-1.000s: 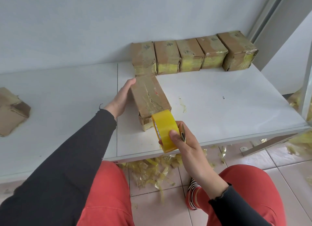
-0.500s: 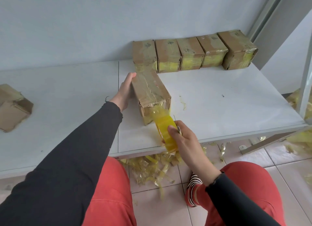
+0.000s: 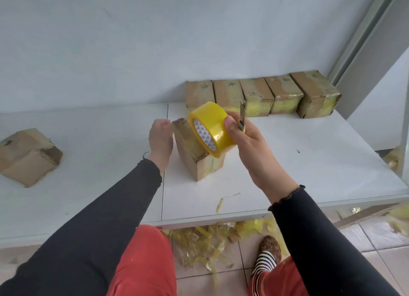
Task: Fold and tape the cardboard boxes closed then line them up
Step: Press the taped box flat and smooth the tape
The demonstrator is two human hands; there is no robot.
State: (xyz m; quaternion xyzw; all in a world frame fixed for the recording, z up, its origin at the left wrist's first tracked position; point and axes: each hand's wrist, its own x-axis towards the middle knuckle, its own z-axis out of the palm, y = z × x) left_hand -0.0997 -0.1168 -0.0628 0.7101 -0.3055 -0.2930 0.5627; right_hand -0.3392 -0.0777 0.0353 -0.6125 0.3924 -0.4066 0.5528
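Note:
A small cardboard box (image 3: 194, 156) lies lengthwise on the white table (image 3: 298, 163), with yellowish tape on its near end. My left hand (image 3: 160, 138) rests flat against its left side. My right hand (image 3: 250, 145) grips a yellow tape roll (image 3: 210, 127) above the box's top and also holds a small cutter blade (image 3: 242, 116) that points up. Several taped boxes (image 3: 261, 96) stand in a row against the back wall. An untaped box (image 3: 26, 156) with loose flaps lies at the far left of the table.
Scraps of yellow tape (image 3: 199, 244) litter the tiled floor under the table's front edge, and one strip (image 3: 219, 205) lies on the table. My red-trousered knees and a striped sock are below. A grey frame (image 3: 363, 34) rises at the right.
My right hand has lifted the tape roll from the box's near end, below the table edge, up over the box top. The left hand stays on the box's left side.

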